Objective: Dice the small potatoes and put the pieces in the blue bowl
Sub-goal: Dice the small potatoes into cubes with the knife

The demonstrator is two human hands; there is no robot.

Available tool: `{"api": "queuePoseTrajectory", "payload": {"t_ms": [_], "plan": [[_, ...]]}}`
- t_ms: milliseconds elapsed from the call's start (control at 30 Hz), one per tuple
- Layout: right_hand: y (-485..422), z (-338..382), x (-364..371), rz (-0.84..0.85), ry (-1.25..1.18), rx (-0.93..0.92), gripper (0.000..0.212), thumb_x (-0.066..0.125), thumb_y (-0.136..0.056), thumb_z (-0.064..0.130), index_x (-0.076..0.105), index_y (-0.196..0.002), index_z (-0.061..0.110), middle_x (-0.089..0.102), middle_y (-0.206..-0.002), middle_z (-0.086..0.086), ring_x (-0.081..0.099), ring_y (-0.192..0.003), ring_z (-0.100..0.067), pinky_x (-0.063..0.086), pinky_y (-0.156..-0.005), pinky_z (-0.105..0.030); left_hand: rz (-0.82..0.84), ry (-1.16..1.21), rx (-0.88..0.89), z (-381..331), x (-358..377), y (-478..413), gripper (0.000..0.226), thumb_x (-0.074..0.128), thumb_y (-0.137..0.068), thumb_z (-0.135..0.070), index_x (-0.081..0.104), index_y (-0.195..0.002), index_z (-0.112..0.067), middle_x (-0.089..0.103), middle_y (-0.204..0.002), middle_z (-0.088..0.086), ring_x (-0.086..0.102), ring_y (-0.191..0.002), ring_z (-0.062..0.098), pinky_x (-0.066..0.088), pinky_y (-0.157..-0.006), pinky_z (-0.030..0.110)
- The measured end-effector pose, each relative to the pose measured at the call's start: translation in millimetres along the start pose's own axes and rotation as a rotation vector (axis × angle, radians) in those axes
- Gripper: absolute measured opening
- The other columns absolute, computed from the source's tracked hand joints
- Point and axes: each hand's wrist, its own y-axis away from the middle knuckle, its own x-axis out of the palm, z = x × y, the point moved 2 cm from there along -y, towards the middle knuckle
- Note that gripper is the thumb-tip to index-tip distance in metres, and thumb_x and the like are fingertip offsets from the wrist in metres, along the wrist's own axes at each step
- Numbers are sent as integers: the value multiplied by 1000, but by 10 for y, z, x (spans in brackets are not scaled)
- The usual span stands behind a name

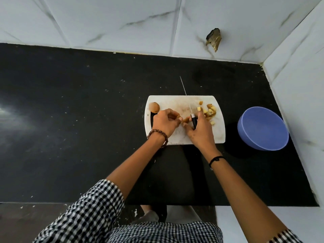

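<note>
White cutting board (177, 102) holds a firm, probably slick potato piece (185, 119) pinched by the left hand (164, 122), close to the knife (192, 119) gripped by the right hand (199, 131); blue bowl (263, 130) stands alongside.

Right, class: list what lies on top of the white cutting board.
One whole potato, a heap of diced pieces, and a potato piece the left hand holds while the right hand grips the knife. The hands hide the board beneath them.
</note>
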Motion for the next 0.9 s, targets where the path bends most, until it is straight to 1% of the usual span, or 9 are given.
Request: {"api": "queuePoseTrajectory", "payload": {"t_ms": [67,133,267,433,533,633,700,800,900], "plan": [[-28,20,-4,-23,54,-20,39,71,-93,29,47,-121,16,65,-114,-4,63,-108,-24,54,-91,-46,-24,23,-1,12,-3,-7,12,74,-82,-18,69,-91,-12,72,-85,0,69,-79,12,58,-77,27],[-72,61,-8,-38,83,-59,31,69,-94,30,46,-110,18,64,-106,-2,63,-100,-23,55,-84,-46,-49,48,-11,18,-16,-14,12,74,-82,-19,68,-89,-13,72,-83,1,70,-77,14,59,-76,31],[-186,150,14,19,176,-174,27,67,-95,27,43,-104,20,59,-98,1,61,-92,-22,53,-74,-41,-49,51,-37,17,-64,-28,10,73,-83,-16,67,-91,-12,71,-84,-1,69,-81,12,58,-80,27],[-318,163,22,136,178,-226,33,72,-90,30,51,-113,17,61,-111,0,59,-100,-19,53,-82,-40,-8,15,-38,29,-145,-83,13,72,-83,-17,68,-96,-13,69,-87,-4,67,-84,9,56,-83,25],[-352,155,34,102,146,-213,34,73,-91,30,53,-114,15,62,-112,0,58,-100,-17,51,-83,-34,-23,6,-36,37,-157,-83,15,73,-83,-19,69,-96,-14,70,-87,-5,66,-83,5,56,-80,23],[-390,187,57,32,58,-201,31,72,-91,23,53,-113,14,61,-106,3,60,-97,-15,49,-80,-28,-46,0,-20,42,-173,-56,17,76,-81,-22,70,-94,-14,70,-86,-6,65,-81,1,52,-72,12],[-441,220,63,-18,11,-185,29,71,-93,26,53,-113,16,60,-102,6,59,-94,-12,49,-79,-27,-52,2,-17,41,-182,-38,17,77,-79,-21,71,-92,-14,71,-84,-6,65,-79,0,49,-68,6],[-535,235,65,-12,-8,-170,30,71,-94,28,52,-114,17,60,-104,6,60,-96,-13,50,-81,-26,-56,-23,-8,27,-181,-18,16,79,-78,-23,71,-89,-14,69,-82,-8,64,-75,-2,47,-65,4],[-549,177,48,-13,1,-163,32,71,-93,33,53,-115,18,61,-106,5,59,-98,-12,49,-81,-26,-18,-12,11,17,-151,-4,16,79,-77,-20,72,-89,-14,70,-82,-7,64,-74,0,49,-67,6]]}}
